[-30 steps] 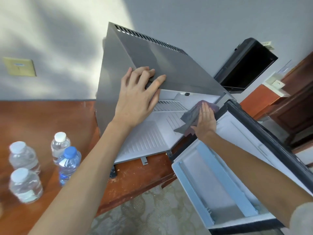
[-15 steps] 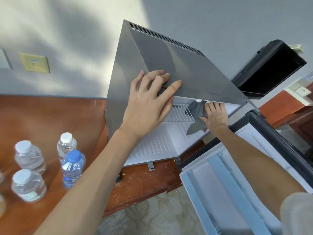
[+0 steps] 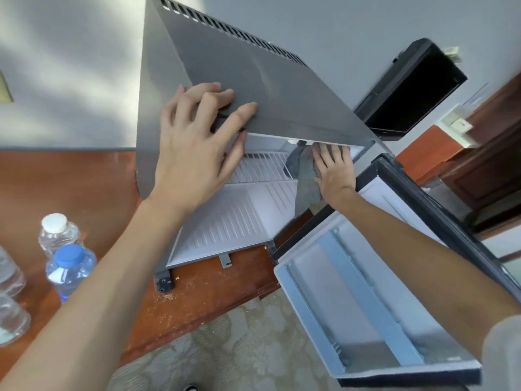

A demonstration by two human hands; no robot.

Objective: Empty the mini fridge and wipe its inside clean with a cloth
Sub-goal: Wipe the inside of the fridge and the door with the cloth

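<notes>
Grey metal mini fridge [image 3: 282,88] steadied by left hand [image 3: 194,153], fingers spread flat on top; right hand [image 3: 334,173], fingers straight, pressing grey cloth [image 3: 306,176] inside.

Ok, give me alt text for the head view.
A right hand presses a grey cloth against the inside of an open mini fridge while the left hand rests on its top. Water bottles stand alongside.
</notes>
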